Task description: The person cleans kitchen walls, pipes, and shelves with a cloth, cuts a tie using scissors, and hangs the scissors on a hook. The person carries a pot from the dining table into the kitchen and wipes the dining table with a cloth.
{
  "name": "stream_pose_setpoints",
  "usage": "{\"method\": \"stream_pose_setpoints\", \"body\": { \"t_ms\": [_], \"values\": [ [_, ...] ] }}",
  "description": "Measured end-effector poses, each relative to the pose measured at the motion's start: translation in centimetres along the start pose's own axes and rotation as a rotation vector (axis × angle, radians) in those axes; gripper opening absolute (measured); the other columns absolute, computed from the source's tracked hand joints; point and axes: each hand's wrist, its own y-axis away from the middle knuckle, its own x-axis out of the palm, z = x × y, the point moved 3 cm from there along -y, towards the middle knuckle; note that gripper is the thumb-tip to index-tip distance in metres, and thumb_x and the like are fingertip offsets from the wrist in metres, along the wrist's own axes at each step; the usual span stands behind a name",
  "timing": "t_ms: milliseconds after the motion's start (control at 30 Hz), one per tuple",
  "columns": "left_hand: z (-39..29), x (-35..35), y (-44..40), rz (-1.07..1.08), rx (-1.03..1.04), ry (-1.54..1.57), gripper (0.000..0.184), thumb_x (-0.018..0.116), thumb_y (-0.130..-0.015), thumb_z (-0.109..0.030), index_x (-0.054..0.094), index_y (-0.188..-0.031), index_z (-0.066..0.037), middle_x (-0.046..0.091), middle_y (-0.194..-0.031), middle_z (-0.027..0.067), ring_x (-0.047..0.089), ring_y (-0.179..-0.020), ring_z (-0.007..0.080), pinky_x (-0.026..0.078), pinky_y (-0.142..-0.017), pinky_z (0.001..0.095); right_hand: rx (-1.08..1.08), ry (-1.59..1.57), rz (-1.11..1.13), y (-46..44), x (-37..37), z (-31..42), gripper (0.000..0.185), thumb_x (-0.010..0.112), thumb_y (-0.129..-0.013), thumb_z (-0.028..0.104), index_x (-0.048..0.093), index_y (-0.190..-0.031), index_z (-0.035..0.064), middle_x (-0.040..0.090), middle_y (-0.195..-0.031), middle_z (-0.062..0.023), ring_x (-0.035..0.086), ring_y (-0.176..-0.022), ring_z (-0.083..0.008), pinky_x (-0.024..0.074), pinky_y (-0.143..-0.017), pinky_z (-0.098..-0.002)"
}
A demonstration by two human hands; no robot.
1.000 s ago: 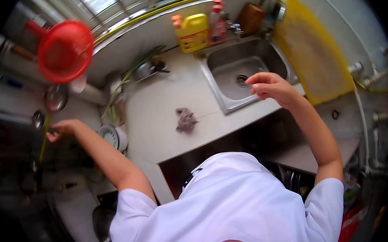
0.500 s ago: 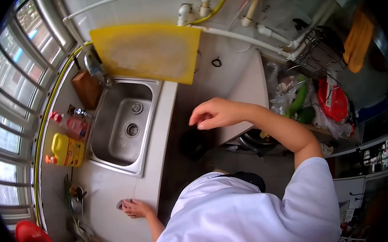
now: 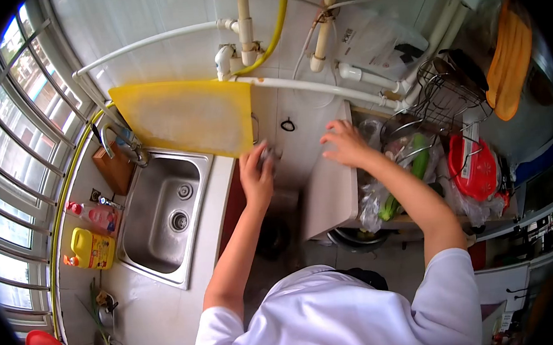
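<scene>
On my feed, the left hand [image 3: 256,179] grips a small crumpled greyish cloth [image 3: 271,156] bunched rightward toward the open right hand [image 3: 346,144], its long axis too hidden to tell.

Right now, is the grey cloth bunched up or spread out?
Bunched up, it seems: the cloth shows only as a small, blurred wad in the left hand, which hides part of it.

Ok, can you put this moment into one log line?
left hand: holding grey cloth | right hand: open, nothing seen in it | yellow board: standing beside sink
</scene>
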Motion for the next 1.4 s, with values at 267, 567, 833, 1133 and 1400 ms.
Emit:
{"method": "stream_pose_setpoints", "body": {
  "t_ms": [267,567,833,1133,1400],
  "values": [
    [-3.3,14.9,-11.2,-0.130,0.351,-0.097,0.039,0.064,-0.078,0.002,0.060,-0.116,-0.006,0.054,-0.114,0.0126,0.051,-0.108,0.0319,0.044,-0.091,0.0376,0.058,0.080,0.103,0.2,2.2,-0.4,0.016,0.073,-0.067,0.030,0.071,-0.080,0.0199,0.059,-0.106,-0.0035,0.049,-0.111,-0.0238,0.0284,-0.103,-0.0405],
    [-0.9,13.7,-11.8,-0.100,0.580,-0.690,0.036,0.054,-0.081,-0.006,0.062,-0.116,-0.011,0.058,-0.118,0.0039,0.054,-0.106,0.0233,0.044,-0.089,0.0364,0.066,0.001,0.047,0.4,1.6,0.1,0.010,0.069,-0.069,0.023,0.072,-0.075,0.0158,0.065,-0.087,-0.0055,0.056,-0.098,-0.0237,0.0296,-0.104,-0.0422],
    [-3.3,13.3,-15.5,-0.426,0.302,-0.024,0.041,0.062,-0.079,0.003,0.059,-0.119,-0.003,0.054,-0.112,0.0146,0.052,-0.101,0.0352,0.046,-0.086,0.0399,0.099,0.000,0.027,0.2,1.9,0.1,0.006,0.067,-0.071,0.020,0.070,-0.071,0.0144,0.065,-0.073,-0.0042,0.060,-0.086,-0.0230,0.0322,-0.103,-0.0434],
    [-0.6,14.1,-17.8,-0.091,0.288,-0.636,0.033,0.061,-0.079,-0.007,0.054,-0.111,-0.006,0.055,-0.106,0.0162,0.054,-0.100,0.0371,0.051,-0.078,0.0458,0.150,-0.014,0.077,0.0,1.4,0.3,0.005,0.067,-0.072,0.018,0.069,-0.072,0.0128,0.066,-0.072,-0.0024,0.061,-0.081,-0.0210,0.0323,-0.104,-0.0430],
    [-9.3,11.8,-17.9,-0.314,0.401,0.071,0.044,0.063,-0.081,-0.002,0.052,-0.124,-0.004,0.053,-0.112,0.0193,0.052,-0.103,0.0385,0.045,-0.086,0.0425,0.165,0.026,0.083,0.3,2.0,0.0,0.007,0.063,-0.073,0.018,0.069,-0.069,0.0153,0.066,-0.071,-0.0013,0.062,-0.078,-0.0196,0.0325,-0.104,-0.0432]
  ]
}}
